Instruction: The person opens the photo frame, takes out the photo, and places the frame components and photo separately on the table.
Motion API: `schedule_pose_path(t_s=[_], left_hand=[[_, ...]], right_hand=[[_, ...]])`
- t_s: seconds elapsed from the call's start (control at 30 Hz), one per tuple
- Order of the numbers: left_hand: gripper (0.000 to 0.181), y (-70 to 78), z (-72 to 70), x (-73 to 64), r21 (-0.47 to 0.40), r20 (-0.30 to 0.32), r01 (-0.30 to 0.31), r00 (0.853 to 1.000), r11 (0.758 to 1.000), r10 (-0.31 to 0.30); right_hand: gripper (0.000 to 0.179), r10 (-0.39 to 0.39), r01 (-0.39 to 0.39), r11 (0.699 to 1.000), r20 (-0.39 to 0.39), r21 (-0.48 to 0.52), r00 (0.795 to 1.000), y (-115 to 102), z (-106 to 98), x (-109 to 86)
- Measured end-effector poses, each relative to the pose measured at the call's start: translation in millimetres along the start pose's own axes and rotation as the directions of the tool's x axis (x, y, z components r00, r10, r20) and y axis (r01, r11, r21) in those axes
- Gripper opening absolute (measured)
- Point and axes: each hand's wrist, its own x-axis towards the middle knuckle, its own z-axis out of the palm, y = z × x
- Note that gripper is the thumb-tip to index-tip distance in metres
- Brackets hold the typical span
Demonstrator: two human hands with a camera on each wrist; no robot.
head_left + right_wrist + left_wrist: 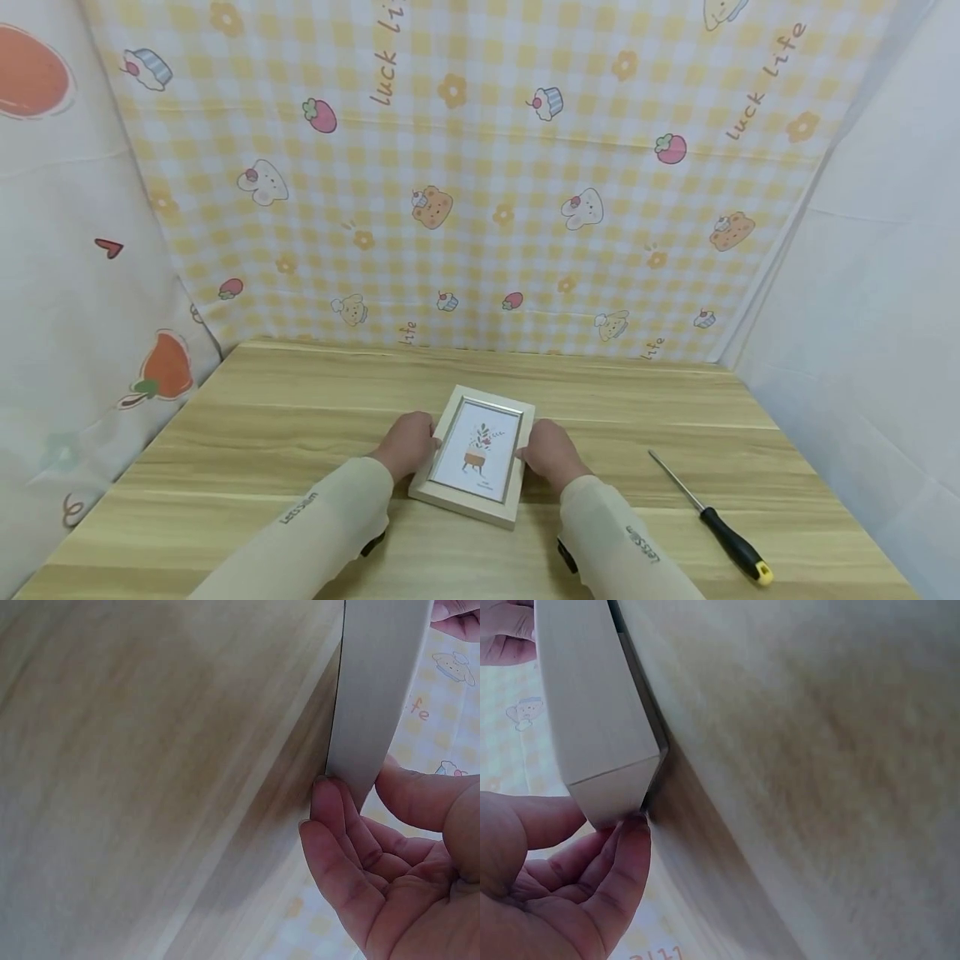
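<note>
Between my two hands is a pale wooden picture frame [477,506] with a silver inner border and a print [480,450] of a plant in a pot on legs. It lies face up, turned slightly on the wooden table. My left hand [408,446] grips its left side, and my right hand [551,450] grips the right side. In the left wrist view, the left thumb and fingers [622,862] pinch a corner of the picture frame [600,705]. Seen from the right wrist, the fingers [345,877] curl under the edge of the picture frame [371,697], thumb on top.
A screwdriver [723,533] with a black and yellow handle lies on the wooden table [300,392] to the right. Behind the table hangs a yellow checked cloth [480,167]. White cloths flank it on the left [45,333] and right [862,292].
</note>
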Motion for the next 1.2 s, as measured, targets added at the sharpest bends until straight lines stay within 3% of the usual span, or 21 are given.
schedule_pose_path(t_s=[0.23,0.47,0.67,0.87,1.2], left_hand=[[0.021,1.9,-0.9,-5.4,-0.018,-0.013,0.007,1.000,1.000,-0.008],[0.021,-1.3,-0.8,-3.1,-0.054,0.017,0.022,1.000,0.998,-0.021],[0.016,-9.1,-1.9,-2.1,-0.097,0.018,0.030,0.999,0.995,-0.028],[0.015,-7.2,-4.2,-6.9,-0.063,0.012,0.007,1.000,0.998,-0.006],[0.014,-3.5,-1.4,-10.1,-0.051,0.032,0.039,0.999,0.998,-0.038]], right_hand=[[0.033,-0.044,0.044,0.996,0.006,-0.077,0.999,-1,-2,-0.1],[0.019,-0.053,0.052,0.993,0.002,0.107,0.999,8,2,-3.4],[0.024,-0.045,0.045,0.974,-0.003,0.223,0.999,10,4,-16.1],[0.011,-0.044,0.044,0.972,-0.008,0.232,0.999,4,1,-21.7],[0.011,-0.032,0.033,0.971,-0.011,0.237,0.999,1,0,-19.9]])
